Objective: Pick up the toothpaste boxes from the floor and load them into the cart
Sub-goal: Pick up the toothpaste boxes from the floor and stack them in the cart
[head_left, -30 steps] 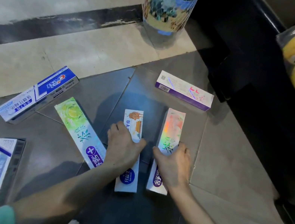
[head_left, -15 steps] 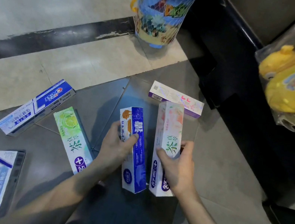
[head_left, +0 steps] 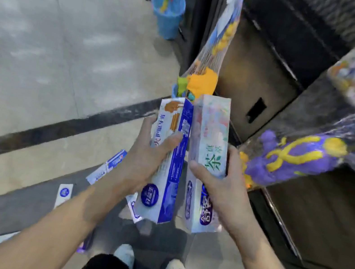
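Each hand has one box up off the floor: left hand [head_left: 143,161] curled round the blue toothpaste box [head_left: 168,156], right hand [head_left: 221,187] gripping the pastel one [head_left: 210,137]. No cart in view, and several boxes [head_left: 106,167] are left on the floor, so it looks early days.

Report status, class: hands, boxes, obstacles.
Left hand grips blue-edged toothpaste box; right hand grips pale tea-print box. Both lifted off floor. More boxes remain below. Hanging toy bag close on the right.
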